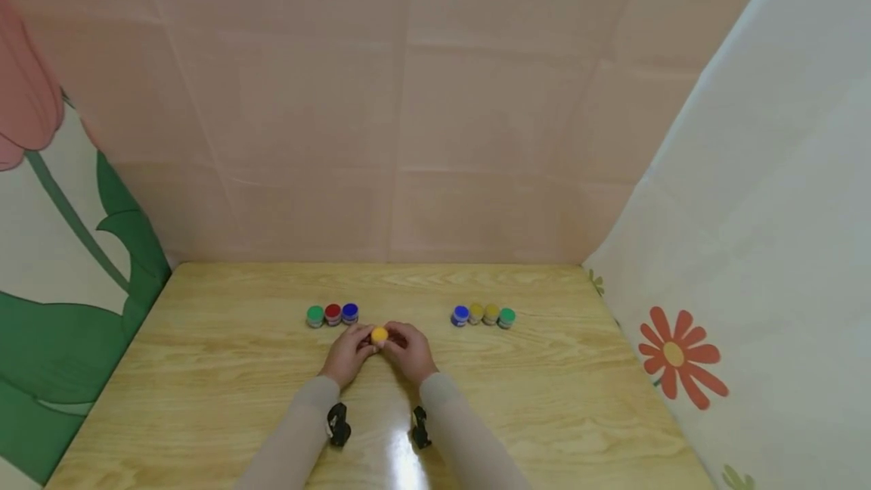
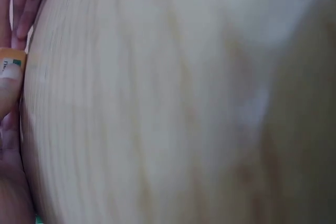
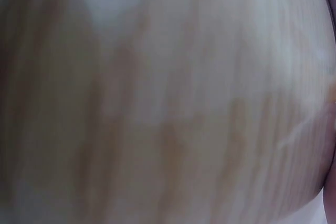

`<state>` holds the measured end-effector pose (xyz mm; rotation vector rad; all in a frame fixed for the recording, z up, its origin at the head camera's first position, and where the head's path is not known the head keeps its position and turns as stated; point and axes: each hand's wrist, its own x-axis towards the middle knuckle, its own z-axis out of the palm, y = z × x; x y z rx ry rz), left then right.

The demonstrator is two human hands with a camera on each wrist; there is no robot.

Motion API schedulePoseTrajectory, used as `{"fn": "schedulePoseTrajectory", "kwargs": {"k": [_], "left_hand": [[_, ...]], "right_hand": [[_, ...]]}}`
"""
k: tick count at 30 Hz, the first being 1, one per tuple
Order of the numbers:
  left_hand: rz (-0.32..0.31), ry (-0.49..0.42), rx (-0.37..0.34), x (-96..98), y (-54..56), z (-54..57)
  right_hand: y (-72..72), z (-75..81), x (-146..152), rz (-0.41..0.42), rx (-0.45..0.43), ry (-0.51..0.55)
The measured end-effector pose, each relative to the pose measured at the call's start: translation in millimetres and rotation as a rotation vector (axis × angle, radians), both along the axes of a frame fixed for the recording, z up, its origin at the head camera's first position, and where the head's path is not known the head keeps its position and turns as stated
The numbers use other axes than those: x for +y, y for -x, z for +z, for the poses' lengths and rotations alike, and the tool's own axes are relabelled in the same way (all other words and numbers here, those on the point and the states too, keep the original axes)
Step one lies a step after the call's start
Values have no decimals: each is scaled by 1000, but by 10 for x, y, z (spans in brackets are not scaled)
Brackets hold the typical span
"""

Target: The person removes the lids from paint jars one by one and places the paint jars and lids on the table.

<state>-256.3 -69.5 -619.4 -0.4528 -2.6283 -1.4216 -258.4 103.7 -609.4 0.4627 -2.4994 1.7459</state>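
Note:
Near the middle of the table, a small jar with a yellow-orange lid [image 1: 379, 335] is between the two hands. My left hand [image 1: 348, 355] pinches it from the left; in the left wrist view the thumb [image 2: 7, 85] presses the labelled side of the orange jar [image 2: 12, 59]. My right hand [image 1: 411, 351] grips it from the right with thumb and curled fingers. Just beyond the left hand stand three jars in a row, with a green lid [image 1: 315, 314], a red lid [image 1: 333, 313] and a dark blue lid [image 1: 350, 312]. The right wrist view shows mostly blurred wood.
To the right stands another row of jars: a blue-lidded one [image 1: 460, 314], two yellow-lidded ones [image 1: 484, 313] and a green-lidded one [image 1: 506, 317]. The wooden table [image 1: 558, 399] ends at a pinkish backdrop [image 1: 476, 134]. Printed sheets hang on both sides.

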Motion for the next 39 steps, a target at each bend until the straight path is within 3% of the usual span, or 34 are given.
{"fn": "schedulePoseTrajectory", "kwargs": {"k": [6,11,17,25,31,39], "left_hand": [[-24,-25,-14,-26,10,25],[-41,-43,-23,-36,6,26],[-21,-54,-51,-26,-7,12],[-19,-13,-28,-34,-2,5],[-18,-15,-49,-39,10,39],[-25,-19,-63,-40,21,48]], "right_hand": [[40,-35,41,-2,-16,-38],[50,-50,67,4,-51,-4],[54,-64,79,5,-59,-3],[57,-26,75,33,-11,-4],[49,19,70,40,-16,-36],[72,-47,39,9,-23,-48]]}}
